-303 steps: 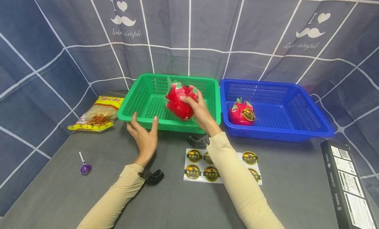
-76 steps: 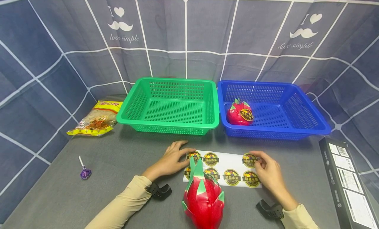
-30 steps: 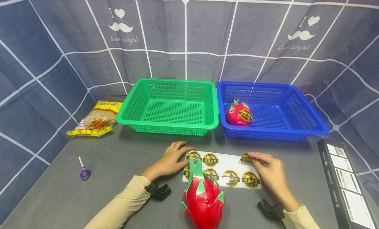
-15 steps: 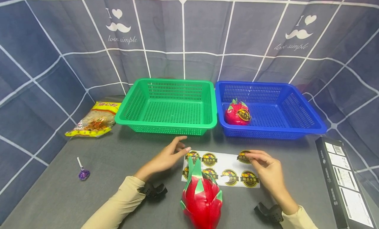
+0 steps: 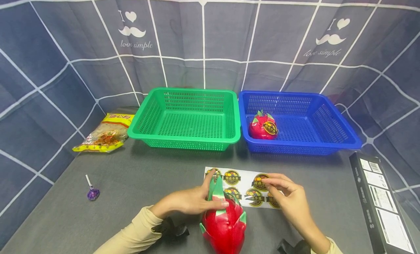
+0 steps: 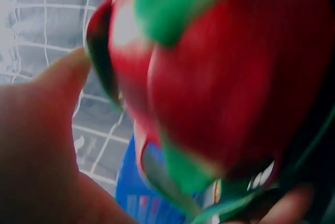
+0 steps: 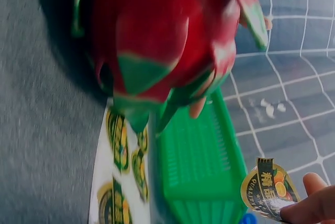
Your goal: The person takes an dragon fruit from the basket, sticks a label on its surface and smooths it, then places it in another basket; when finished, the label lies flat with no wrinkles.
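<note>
My right hand (image 5: 293,203) pinches a round black-and-gold sticker (image 5: 260,180) by its edge. In the right wrist view this sticker (image 7: 266,190) stands away from the sheet, printed with fruit and lettering. A red dragon fruit (image 5: 224,228) with green-tipped scales is on the grey table in front of me. My left hand (image 5: 188,201) is at its leafy top, thumb across a green leaf and index finger stretched past it. The left wrist view has the dragon fruit (image 6: 209,88) large and blurred, between thumb and fingertips. Behind the fruit lies a white sticker sheet (image 5: 247,176) with several stickers on it.
A green basket (image 5: 183,141) stands at the back centre. Right of it, a blue basket (image 5: 295,146) holds another dragon fruit (image 5: 262,127) bearing a sticker. A yellow food bag (image 5: 106,133) and purple lollipop (image 5: 93,193) lie left; a long black box (image 5: 382,206) lies right.
The sticker has come off the sheet's upper right and moved left in my right hand. My left hand has gone from the sheet's left edge to the dragon fruit, earlier carried from the green basket.
</note>
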Action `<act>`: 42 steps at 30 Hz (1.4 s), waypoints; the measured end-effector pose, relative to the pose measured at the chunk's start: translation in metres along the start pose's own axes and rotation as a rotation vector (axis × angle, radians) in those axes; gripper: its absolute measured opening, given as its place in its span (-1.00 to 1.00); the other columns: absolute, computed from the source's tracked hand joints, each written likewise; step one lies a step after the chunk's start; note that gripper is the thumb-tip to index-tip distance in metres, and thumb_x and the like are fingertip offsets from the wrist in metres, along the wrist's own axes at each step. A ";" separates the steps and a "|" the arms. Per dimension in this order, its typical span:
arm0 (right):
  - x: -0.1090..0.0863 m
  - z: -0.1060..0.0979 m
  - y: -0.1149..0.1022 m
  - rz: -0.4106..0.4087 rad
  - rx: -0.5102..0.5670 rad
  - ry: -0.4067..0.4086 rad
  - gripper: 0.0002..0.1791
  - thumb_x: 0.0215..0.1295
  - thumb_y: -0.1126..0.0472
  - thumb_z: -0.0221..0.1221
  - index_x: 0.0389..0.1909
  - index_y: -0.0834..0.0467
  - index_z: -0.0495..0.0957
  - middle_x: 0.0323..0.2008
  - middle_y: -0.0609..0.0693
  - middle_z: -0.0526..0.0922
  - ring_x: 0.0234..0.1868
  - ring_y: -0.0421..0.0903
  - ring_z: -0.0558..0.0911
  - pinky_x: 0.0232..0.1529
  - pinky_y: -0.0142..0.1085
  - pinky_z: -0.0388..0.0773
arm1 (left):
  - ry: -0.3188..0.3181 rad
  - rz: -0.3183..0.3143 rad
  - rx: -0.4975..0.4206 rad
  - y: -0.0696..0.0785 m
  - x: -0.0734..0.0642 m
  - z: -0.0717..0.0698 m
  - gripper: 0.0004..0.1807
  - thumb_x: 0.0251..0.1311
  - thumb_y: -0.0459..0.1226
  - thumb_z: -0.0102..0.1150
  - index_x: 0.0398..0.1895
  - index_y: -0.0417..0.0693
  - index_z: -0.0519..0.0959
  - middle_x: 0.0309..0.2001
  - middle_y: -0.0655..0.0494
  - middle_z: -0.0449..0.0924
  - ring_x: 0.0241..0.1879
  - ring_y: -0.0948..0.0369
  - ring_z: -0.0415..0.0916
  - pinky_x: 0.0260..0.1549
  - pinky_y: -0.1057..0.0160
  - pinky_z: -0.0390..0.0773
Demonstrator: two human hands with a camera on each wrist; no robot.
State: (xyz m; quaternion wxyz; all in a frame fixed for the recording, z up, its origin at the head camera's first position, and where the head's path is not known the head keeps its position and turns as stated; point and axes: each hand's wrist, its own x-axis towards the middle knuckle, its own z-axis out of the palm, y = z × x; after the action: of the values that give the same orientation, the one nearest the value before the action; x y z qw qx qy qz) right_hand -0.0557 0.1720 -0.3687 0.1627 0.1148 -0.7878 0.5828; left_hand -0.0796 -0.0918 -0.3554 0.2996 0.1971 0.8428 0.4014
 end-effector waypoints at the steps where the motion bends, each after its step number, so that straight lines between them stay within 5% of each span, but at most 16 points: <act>1: -0.001 0.001 -0.001 -0.011 0.005 -0.006 -0.83 0.04 0.55 0.15 -0.35 0.34 0.63 -0.25 -0.19 0.62 -0.20 -0.38 0.58 -0.24 -0.58 0.50 | -0.002 0.000 0.012 0.001 -0.001 0.003 0.19 0.00 0.17 0.15 0.39 -0.06 -0.46 -0.03 -0.14 0.54 0.02 0.17 0.44 0.04 0.16 0.43; 4: -0.004 0.003 -0.003 -0.035 0.007 -0.016 -0.81 0.02 0.57 0.15 -0.36 0.32 0.64 -0.24 -0.17 0.62 -0.17 -0.38 0.57 -0.22 -0.58 0.48 | 0.002 -0.013 0.051 0.005 -0.003 0.009 0.23 -0.07 0.20 0.19 0.39 -0.02 -0.45 0.10 -0.23 0.43 0.08 0.12 0.41 0.06 0.13 0.43; 11: -0.007 0.008 -0.004 -0.077 0.041 -0.025 -0.77 -0.03 0.61 0.14 -0.39 0.31 0.63 -0.27 -0.16 0.63 -0.17 -0.37 0.56 -0.23 -0.59 0.46 | -0.029 -0.032 0.051 0.010 -0.008 0.015 0.33 -0.24 0.15 0.35 0.40 0.04 -0.42 -0.03 0.01 0.51 0.02 0.21 0.42 -0.10 0.21 0.49; 15: -0.008 0.009 -0.003 -0.104 0.091 -0.035 -0.76 -0.05 0.63 0.14 -0.38 0.32 0.63 -0.26 -0.15 0.63 -0.16 -0.35 0.55 -0.18 -0.60 0.46 | -0.017 -0.037 0.072 0.012 -0.010 0.017 0.29 -0.27 0.19 0.34 0.40 0.12 -0.34 0.07 0.04 0.42 0.08 0.19 0.37 -0.10 0.18 0.49; 22: -0.010 0.011 -0.005 -0.078 0.067 -0.032 -0.75 -0.05 0.62 0.15 -0.39 0.29 0.63 -0.26 -0.20 0.62 -0.15 -0.37 0.55 -0.15 -0.61 0.45 | 0.044 -0.017 0.120 0.016 -0.015 0.028 0.25 -0.40 0.23 0.36 0.37 0.36 -0.22 0.09 0.09 0.34 -0.04 0.24 0.41 -0.27 0.28 0.51; 32: -0.012 0.011 -0.009 -0.032 0.085 -0.037 -0.77 -0.03 0.58 0.17 -0.37 0.26 0.63 -0.28 -0.12 0.63 -0.22 -0.35 0.59 -0.20 -0.56 0.49 | 0.091 0.043 0.174 0.016 -0.016 0.035 0.25 -0.52 0.30 0.38 0.32 0.50 -0.16 0.14 0.26 0.26 0.01 0.28 0.36 -0.19 0.28 0.49; 38: -0.015 0.003 0.022 -0.020 0.216 -0.104 -0.76 0.07 0.50 0.16 -0.19 0.32 0.56 -0.14 0.10 0.60 -0.14 -0.19 0.61 -0.19 -0.51 0.52 | 0.126 0.066 0.119 0.016 -0.013 0.029 0.25 -0.51 0.25 0.41 0.31 0.54 -0.19 0.20 0.14 0.23 0.05 0.21 0.36 -0.18 0.23 0.51; 42: -0.017 -0.002 0.042 0.090 0.222 -0.122 -0.71 0.11 0.39 0.18 -0.10 0.30 0.53 -0.07 0.16 0.56 -0.13 -0.13 0.60 -0.21 -0.44 0.54 | 0.166 0.082 0.037 0.014 -0.007 0.020 0.26 -0.48 0.20 0.44 0.32 0.55 -0.23 0.24 0.09 0.17 0.11 0.15 0.31 -0.14 0.16 0.50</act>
State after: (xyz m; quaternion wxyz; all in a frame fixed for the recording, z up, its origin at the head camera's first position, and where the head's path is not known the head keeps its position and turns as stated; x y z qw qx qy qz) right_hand -0.0554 0.1858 -0.4122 0.0743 0.1318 -0.7313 0.6650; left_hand -0.0597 -0.0764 -0.3521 0.2085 0.2029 0.8633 0.4125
